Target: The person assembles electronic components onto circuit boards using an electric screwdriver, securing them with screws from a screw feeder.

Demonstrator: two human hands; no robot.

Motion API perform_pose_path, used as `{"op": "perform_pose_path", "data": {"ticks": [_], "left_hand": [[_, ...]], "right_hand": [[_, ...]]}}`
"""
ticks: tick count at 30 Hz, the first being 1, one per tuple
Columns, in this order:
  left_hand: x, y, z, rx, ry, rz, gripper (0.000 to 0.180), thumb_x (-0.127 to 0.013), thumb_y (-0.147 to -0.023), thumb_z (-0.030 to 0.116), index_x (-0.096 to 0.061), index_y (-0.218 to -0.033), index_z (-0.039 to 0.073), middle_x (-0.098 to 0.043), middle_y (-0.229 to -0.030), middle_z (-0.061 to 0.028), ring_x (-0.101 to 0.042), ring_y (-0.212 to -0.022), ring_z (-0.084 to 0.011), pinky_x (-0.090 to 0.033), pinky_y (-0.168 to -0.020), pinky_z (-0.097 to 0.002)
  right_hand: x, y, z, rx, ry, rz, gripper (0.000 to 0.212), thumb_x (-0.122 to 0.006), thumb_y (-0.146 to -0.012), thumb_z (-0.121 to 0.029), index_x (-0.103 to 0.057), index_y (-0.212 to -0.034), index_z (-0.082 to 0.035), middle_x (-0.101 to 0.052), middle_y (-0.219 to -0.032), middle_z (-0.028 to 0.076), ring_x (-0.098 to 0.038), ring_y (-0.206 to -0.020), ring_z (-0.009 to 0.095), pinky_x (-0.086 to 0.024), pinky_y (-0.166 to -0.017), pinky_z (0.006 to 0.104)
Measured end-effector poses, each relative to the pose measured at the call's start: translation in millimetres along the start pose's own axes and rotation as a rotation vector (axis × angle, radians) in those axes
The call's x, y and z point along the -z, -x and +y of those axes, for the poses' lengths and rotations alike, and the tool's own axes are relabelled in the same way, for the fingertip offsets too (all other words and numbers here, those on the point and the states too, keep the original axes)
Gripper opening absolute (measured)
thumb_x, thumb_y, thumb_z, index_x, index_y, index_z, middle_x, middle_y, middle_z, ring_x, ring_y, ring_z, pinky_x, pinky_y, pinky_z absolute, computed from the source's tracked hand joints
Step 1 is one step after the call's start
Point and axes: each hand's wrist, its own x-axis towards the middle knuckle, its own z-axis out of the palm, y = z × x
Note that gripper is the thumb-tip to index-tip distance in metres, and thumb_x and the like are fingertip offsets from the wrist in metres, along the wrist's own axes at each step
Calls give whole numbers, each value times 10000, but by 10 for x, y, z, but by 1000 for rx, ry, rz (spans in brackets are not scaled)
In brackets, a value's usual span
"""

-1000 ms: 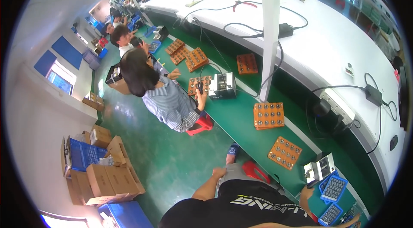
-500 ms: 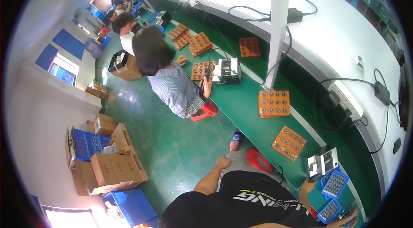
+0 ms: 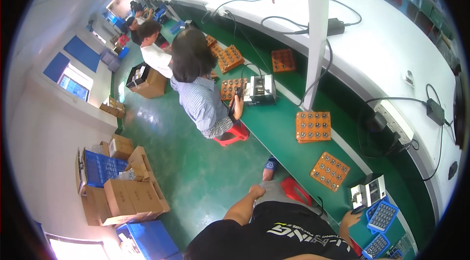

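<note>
My left hand rests on the thigh of my grey shorts, its fingers curled in and nothing visible in them. At the bench's near edge, my right hand closes round a black handle-like piece, partly hidden by the fingers. It sits just beside a small black-and-white box-shaped device. Above the device lies a tilted orange board with rows of round metal parts. Farther up is a stack of similar orange boards. Blue trays of small grey pieces lie below the device.
The green bench runs diagonally, with a raised white shelf, cables and a white post along it. A co-worker in a striped shirt sits farther up at a similar device. Cardboard boxes stand at left.
The scene has slid slightly down in view. The striped-shirt co-worker leans closer to the bench. A hand seen earlier at the lower right among small parts no longer shows. My hands keep their places.
</note>
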Motion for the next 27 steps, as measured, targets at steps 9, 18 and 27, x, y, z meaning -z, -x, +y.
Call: {"op": "perform_pose_path", "data": {"ticks": [9,18,27], "left_hand": [[-205,-253,505,-295,-49,-21,448,-605,-826,385,-740,-1090,50,-703,-1113,-239,-668,-1085,-384,-512,-954,-464],[-341,-261,167,-393,-63,-131,458,-614,-829,409,-737,-1074,42,-716,-1071,-220,-689,-1015,-364,-525,-885,-485],[655,865,810,-552,10,-1013,346,-768,-870,372,-747,-1047,74,-676,-1203,-47,-584,-1168,-163,-448,-1009,-322]], "right_hand": [[98,205,-167,-57,-17,-15,882,-761,-792,-213,-282,-1490,36,-511,-1276,326,-521,-1164,487,-422,-1025,526],[126,217,-175,-30,-27,2,898,-770,-762,-113,-284,-1511,-13,-495,-1287,300,-524,-1152,486,-435,-1007,525],[106,192,58,67,-93,21,880,-739,-757,-93,-288,-1510,-13,-500,-1260,298,-525,-1138,478,-431,-999,528]]}}
